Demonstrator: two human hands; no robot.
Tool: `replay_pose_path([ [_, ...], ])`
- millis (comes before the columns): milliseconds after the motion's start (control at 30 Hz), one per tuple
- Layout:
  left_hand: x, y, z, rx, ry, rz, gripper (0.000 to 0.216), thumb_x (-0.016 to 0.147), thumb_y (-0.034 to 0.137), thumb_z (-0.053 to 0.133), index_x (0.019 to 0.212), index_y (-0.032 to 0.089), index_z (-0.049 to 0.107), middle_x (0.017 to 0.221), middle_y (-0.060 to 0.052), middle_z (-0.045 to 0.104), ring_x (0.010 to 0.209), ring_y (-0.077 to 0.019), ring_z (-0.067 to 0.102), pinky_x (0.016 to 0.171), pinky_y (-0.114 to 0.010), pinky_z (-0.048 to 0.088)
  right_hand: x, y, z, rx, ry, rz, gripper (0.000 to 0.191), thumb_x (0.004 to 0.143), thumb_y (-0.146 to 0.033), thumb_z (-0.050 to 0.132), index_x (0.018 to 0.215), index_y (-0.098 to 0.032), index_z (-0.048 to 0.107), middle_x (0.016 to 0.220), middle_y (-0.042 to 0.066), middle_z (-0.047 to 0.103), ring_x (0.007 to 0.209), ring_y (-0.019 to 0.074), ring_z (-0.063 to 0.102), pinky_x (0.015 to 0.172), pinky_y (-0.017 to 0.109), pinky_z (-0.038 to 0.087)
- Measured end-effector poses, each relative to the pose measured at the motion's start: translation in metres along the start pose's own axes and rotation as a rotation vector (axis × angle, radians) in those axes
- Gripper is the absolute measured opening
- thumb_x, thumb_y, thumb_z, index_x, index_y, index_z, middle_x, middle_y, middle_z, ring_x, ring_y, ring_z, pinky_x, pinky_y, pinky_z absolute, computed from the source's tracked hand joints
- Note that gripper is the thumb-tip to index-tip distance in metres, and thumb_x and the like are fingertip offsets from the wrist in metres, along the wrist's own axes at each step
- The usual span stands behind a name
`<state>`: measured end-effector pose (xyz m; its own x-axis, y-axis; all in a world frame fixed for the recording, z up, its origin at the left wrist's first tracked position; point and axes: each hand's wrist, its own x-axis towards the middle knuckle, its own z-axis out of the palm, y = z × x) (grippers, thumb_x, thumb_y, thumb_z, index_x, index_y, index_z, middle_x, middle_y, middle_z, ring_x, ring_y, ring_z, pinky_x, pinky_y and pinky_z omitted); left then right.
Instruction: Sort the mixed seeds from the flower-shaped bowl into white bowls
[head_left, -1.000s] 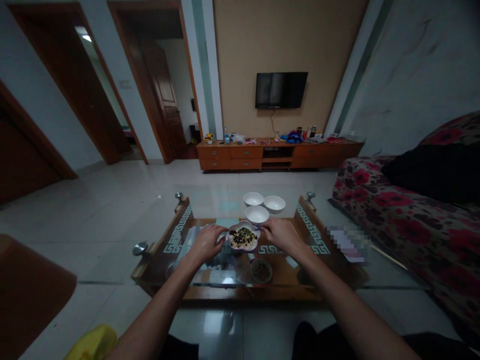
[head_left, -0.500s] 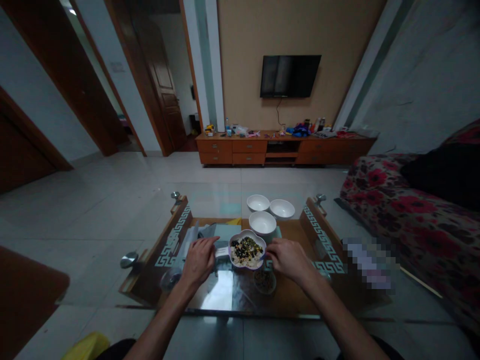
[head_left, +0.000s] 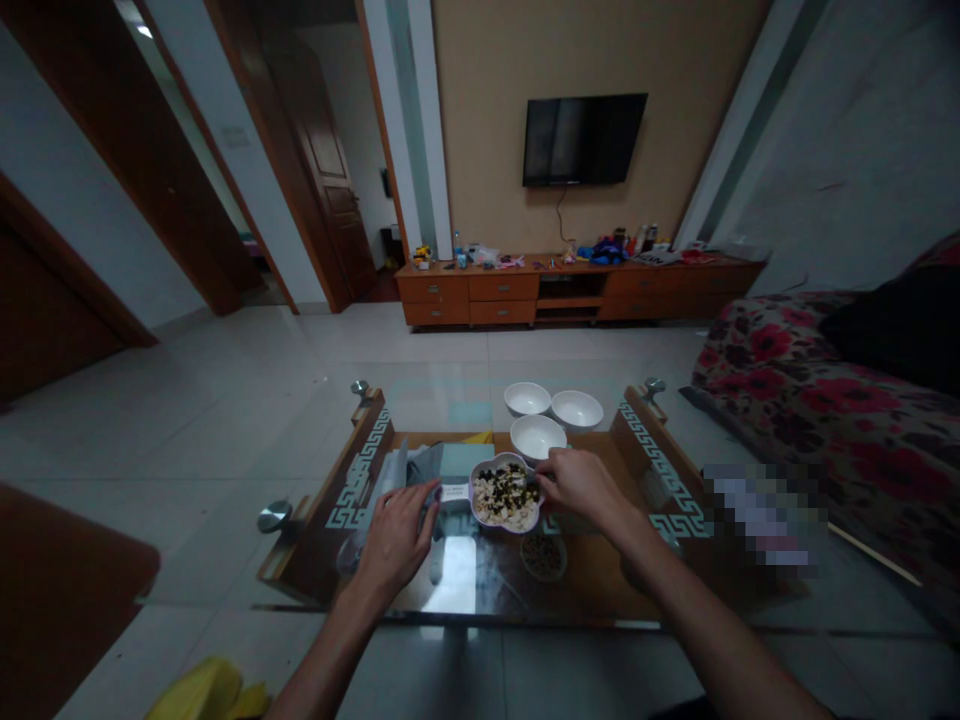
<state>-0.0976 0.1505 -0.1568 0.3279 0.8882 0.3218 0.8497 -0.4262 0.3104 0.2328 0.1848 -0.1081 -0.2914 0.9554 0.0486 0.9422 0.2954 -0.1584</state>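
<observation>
Bowl (head_left: 504, 495): scallop-rimmed, filled with mixed light and dark pieces. It stands at mid-surface, between the two hands.
Surface (head_left: 450, 585): glass top on a wooden frame.
Left hand (head_left: 394, 535): at 8 o'clock of the bowl, palm down on the glass. Grip open, holding nothing. Its fingertips lie near a white tag (head_left: 455, 491) at the bowl's 9 o'clock. A grey box (head_left: 459, 463) sits at 10 o'clock.
Right hand (head_left: 577, 485): at 3 o'clock of the bowl, fingertips drawn together at the rim. Whether the grip pinches the rim or a piece of the contents cannot be told.
Step in hand: judged as work at the bowl's 3 o'clock edge, either steadying it or picking from it.
Next move: a pick would call for a fine pinch on one piece and a bowl that does not slide on the glass. The left hand is free to brace it.
Count: one filled bowl. Three white bowls (head_left: 537, 436), empty, clustered at 12 to 1 o'clock. One dish (head_left: 544, 555) of dark bits at 5 o'clock. Two hands.
</observation>
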Motion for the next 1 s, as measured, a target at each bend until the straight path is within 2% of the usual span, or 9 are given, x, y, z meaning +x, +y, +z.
replay_pose_path([
  [167, 0.007, -0.002, 0.015, -0.025, -0.101, 0.042, 0.042, 0.111, 0.034, 0.043, 0.149, 0.023, 0.059, 0.144, -0.011, 0.068, 0.128, -0.0272, 0.067, 0.111, -0.046, 0.055, -0.028, -0.015, 0.005, 0.080, -0.029, -0.030, 0.018, 0.095, -0.028, 0.068, 0.097, -0.027, 0.087, 0.095, 0.007, 0.079, 0.085, 0.0226, 0.072, 0.069, 0.030, 0.045],
  [300, 0.016, 0.004, 0.018, 0.002, -0.144, 0.076, 0.040, 0.111, 0.031, 0.042, 0.144, 0.021, 0.063, 0.135, -0.013, 0.070, 0.119, -0.0283, 0.069, 0.105, -0.046, 0.057, -0.013, -0.034, 0.010, 0.079, -0.063, -0.116, 0.021, 0.100, -0.031, 0.066, 0.105, -0.027, 0.086, 0.102, 0.008, 0.080, 0.088, 0.0223, 0.073, 0.071, 0.030, 0.046],
  [433, 0.024, 0.004, 0.014, 0.019, -0.158, 0.129, 0.038, 0.112, 0.034, 0.040, 0.136, 0.021, 0.067, 0.127, -0.011, 0.073, 0.113, -0.0285, 0.070, 0.101, -0.047, 0.057, 0.001, -0.024, 0.006, 0.052, -0.008, -0.083, 0.021, 0.101, -0.028, 0.065, 0.103, -0.023, 0.085, 0.102, 0.009, 0.080, 0.090, 0.0231, 0.074, 0.074, 0.031, 0.048],
  [600, 0.037, -0.011, 0.003, -0.008, -0.053, 0.174, 0.041, 0.111, 0.042, 0.046, 0.143, 0.021, 0.061, 0.136, -0.012, 0.070, 0.123, -0.0286, 0.067, 0.107, -0.048, 0.055, 0.001, 0.003, 0.001, 0.078, 0.084, -0.080, 0.020, 0.100, -0.028, 0.067, 0.105, -0.024, 0.085, 0.104, 0.010, 0.080, 0.093, 0.0250, 0.073, 0.075, 0.033, 0.049],
  [700, 0.043, -0.010, -0.010, -0.053, 0.071, 0.157, 0.037, 0.110, 0.041, 0.048, 0.137, 0.020, 0.064, 0.126, -0.010, 0.073, 0.116, -0.0263, 0.069, 0.104, -0.046, 0.056, -0.002, 0.011, 0.008, 0.154, 0.126, -0.081, 0.017, 0.098, -0.028, 0.069, 0.102, -0.025, 0.085, 0.101, 0.008, 0.081, 0.090, 0.0253, 0.074, 0.075, 0.034, 0.050],
  [800, 0.036, 0.014, -0.021, -0.133, 0.113, 0.212, 0.028, 0.111, 0.033, 0.047, 0.117, 0.019, 0.071, 0.105, -0.008, 0.078, 0.097, -0.0225, 0.073, 0.091, -0.040, 0.059, -0.004, 0.012, 0.018, 0.295, 0.198, -0.065, 0.013, 0.095, -0.026, 0.074, 0.102, -0.027, 0.085, 0.099, 0.005, 0.082, 0.087, 0.0230, 0.074, 0.076, 0.034, 0.050],
  [867, 0.024, 0.040, -0.021, -0.161, 0.045, 0.331, 0.025, 0.109, 0.027, 0.048, 0.110, 0.020, 0.072, 0.096, -0.007, 0.078, 0.087, -0.0207, 0.074, 0.082, -0.035, 0.058, -0.006, 0.010, 0.020, 0.369, 0.229, -0.071, 0.013, 0.094, -0.024, 0.075, 0.102, -0.026, 0.084, 0.097, 0.005, 0.081, 0.084, 0.0209, 0.073, 0.077, 0.033, 0.050],
  [933, 0.005, 0.069, -0.014, -0.138, -0.109, 0.504, 0.019, 0.104, 0.021, 0.053, 0.107, 0.021, 0.072, 0.090, -0.005, 0.077, 0.080, -0.0201, 0.073, 0.074, -0.034, 0.055, -0.007, 0.007, 0.018, 0.394, 0.238, -0.088, 0.015, 0.092, -0.021, 0.075, 0.102, -0.026, 0.084, 0.097, 0.004, 0.080, 0.083, 0.0195, 0.072, 0.078, 0.032, 0.050],
  [1000, -0.018, 0.095, 0.000, -0.091, -0.321, 0.698, 0.008, 0.096, 0.022, 0.062, 0.098, 0.023, 0.070, 0.081, -0.002, 0.075, 0.071, -0.0204, 0.070, 0.063, -0.034, 0.053, -0.009, 0.003, 0.012, 0.364, 0.217, -0.112, 0.016, 0.091, -0.019, 0.075, 0.103, -0.025, 0.084, 0.097, 0.005, 0.080, 0.085, 0.0196, 0.072, 0.078, 0.032, 0.050],
])
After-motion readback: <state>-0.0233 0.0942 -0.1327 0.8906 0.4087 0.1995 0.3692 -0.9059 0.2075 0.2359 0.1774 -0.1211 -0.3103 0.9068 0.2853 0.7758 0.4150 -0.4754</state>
